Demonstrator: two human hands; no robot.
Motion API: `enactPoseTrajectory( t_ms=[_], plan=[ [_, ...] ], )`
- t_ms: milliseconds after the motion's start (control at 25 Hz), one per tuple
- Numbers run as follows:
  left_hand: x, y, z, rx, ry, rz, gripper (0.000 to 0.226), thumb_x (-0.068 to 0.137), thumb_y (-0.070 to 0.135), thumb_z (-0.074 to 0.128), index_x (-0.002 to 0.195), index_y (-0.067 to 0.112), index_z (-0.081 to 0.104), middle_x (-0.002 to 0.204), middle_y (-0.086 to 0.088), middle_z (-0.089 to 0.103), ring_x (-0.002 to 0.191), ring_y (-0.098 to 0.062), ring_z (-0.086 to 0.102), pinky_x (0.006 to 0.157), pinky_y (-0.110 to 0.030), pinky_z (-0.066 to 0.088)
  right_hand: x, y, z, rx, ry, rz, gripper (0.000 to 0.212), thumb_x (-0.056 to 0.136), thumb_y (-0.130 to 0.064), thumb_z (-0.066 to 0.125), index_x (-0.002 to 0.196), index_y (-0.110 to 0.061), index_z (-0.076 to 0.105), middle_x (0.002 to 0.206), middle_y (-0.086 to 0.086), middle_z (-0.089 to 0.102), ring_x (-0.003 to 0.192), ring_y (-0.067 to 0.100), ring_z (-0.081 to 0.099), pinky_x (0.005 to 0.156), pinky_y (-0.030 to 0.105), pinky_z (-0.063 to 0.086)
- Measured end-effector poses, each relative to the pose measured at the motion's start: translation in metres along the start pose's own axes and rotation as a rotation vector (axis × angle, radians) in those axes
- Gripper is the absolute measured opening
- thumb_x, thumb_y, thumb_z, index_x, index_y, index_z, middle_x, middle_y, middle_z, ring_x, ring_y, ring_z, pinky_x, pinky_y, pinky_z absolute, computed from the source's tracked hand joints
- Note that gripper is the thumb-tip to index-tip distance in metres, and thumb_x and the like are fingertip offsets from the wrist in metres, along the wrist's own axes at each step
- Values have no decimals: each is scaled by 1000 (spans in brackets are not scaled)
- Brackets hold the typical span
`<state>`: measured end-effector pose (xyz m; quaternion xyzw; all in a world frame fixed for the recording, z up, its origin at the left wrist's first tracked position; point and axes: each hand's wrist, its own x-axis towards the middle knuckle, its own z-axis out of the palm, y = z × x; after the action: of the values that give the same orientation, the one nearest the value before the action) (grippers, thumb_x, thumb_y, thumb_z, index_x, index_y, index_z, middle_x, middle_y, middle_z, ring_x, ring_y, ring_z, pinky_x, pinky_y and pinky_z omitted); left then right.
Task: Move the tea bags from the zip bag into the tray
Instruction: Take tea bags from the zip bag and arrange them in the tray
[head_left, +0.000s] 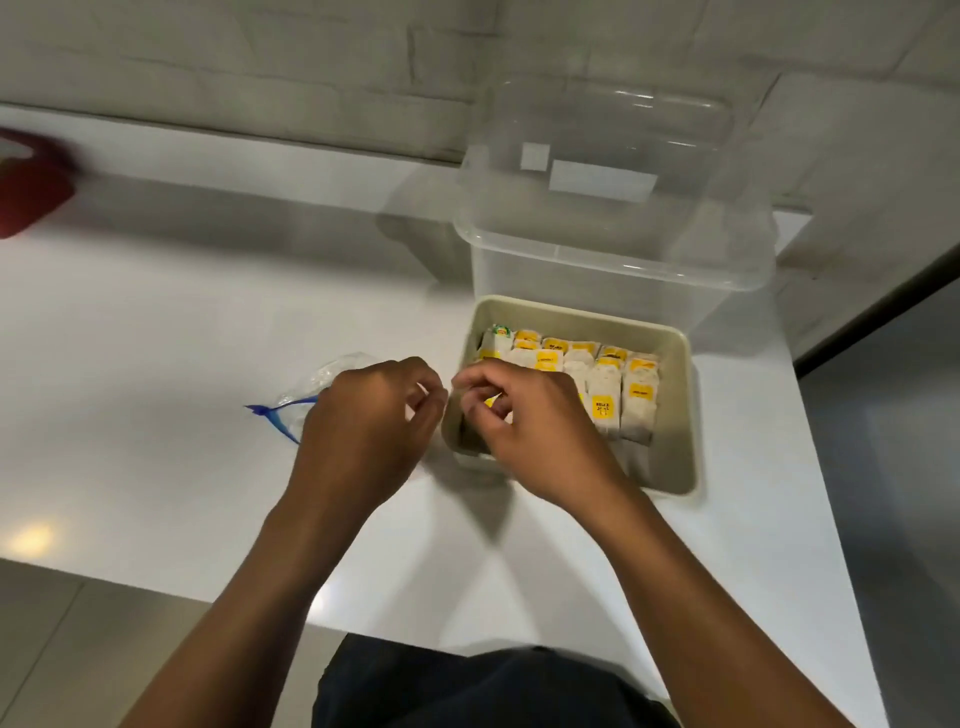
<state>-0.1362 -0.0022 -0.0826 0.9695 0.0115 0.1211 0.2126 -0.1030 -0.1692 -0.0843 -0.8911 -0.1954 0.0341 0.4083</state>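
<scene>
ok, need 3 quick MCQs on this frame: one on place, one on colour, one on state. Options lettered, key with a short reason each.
1. Where is the zip bag relative to the tray?
A. inside it
B. left of it, on the counter
C. behind it

2. What colour are the tags on the tea bags?
A. yellow
B. blue
C. red

3. What is the right hand doing?
A. lying flat on the counter
B. lifting the clear tub
C. pinching something small and yellow at the tray's left end

Key:
1 B: the bag lies on the white counter, partly under the left hand, with the tray to its right.
2 A: yellow labels show across the rows in the tray.
3 C: its fingers are curled round a yellow bit over the tray's left end; the clear tub stands untouched behind.
</scene>
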Motion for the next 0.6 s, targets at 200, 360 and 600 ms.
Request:
enactPoseTrajectory(
  t_ms=[200,360,600],
  plan=[
    [-24,-62,-32,50,-7,-200,9,86,28,65,82,36,66,74,17,64,62,-13,60,59,-29,49,4,-48,68,14,-126,-84,24,92,-12,55,106,-20,73,95,-1,75,89,20,67,84,32,50],
    [-30,-101,-38,82,-178,-212,22,92,32,61,109,42,68,102,13,71,92,-18,66,76,-31,50,22,-62,109,-192,-342,2,33,92,-4,50,121,-14,64,112,8,69,104,27,63,88,34,51],
    [-33,-132,-37,253,-566,-90,47,97,22,43,131,53,51,126,14,60,109,-17,61,80,-25,44,44,-61,145,-474,-370,187,35,88,-3,57,123,-9,60,121,11,64,111,29,62,85,35,51]
  ],
)
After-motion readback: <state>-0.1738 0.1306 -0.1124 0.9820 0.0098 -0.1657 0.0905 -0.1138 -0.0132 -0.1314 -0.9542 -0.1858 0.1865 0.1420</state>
